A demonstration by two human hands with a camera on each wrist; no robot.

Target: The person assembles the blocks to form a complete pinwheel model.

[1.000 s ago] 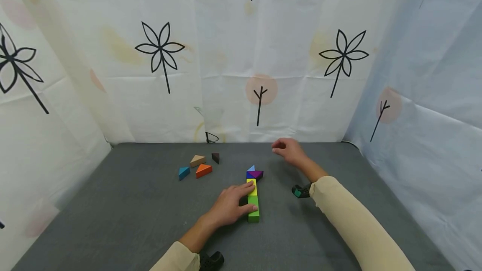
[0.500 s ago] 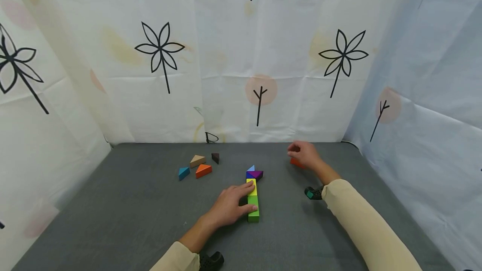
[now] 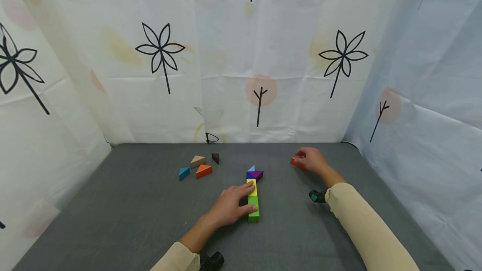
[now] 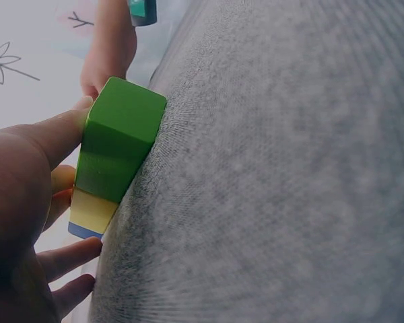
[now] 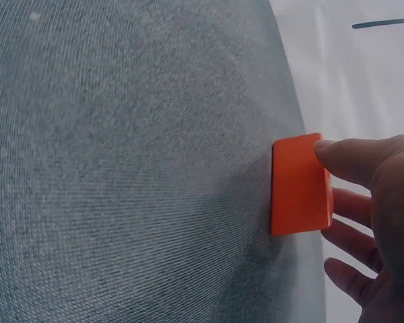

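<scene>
My left hand [image 3: 228, 207] rests with extended fingers on a row of blocks, its fingertips on the yellow block [image 3: 251, 187] and thumb on the green block [image 3: 253, 215]. In the left wrist view, that thumb touches the green block [image 4: 118, 131]. A purple triangle [image 3: 255, 173], a dark blue piece and a light blue triangle [image 3: 251, 168] sit at the row's far end. Farther right, my right hand [image 3: 314, 161] pinches a red-orange block [image 3: 295, 162] on the table. The right wrist view has the thumb against this block's [image 5: 298, 185] edge, with fingers partly hidden behind it.
Left of the row lie an orange triangular block [image 3: 203, 171], a blue one [image 3: 183, 173], a tan one [image 3: 197, 161] and a dark brown one [image 3: 216, 158]. Patterned white cloth [image 3: 226, 53] stands behind and beside the grey table [image 3: 132, 212].
My right hand has moved right and slightly nearer, onto the red-orange block, which it now pinches. The left hand has stayed on the row.
</scene>
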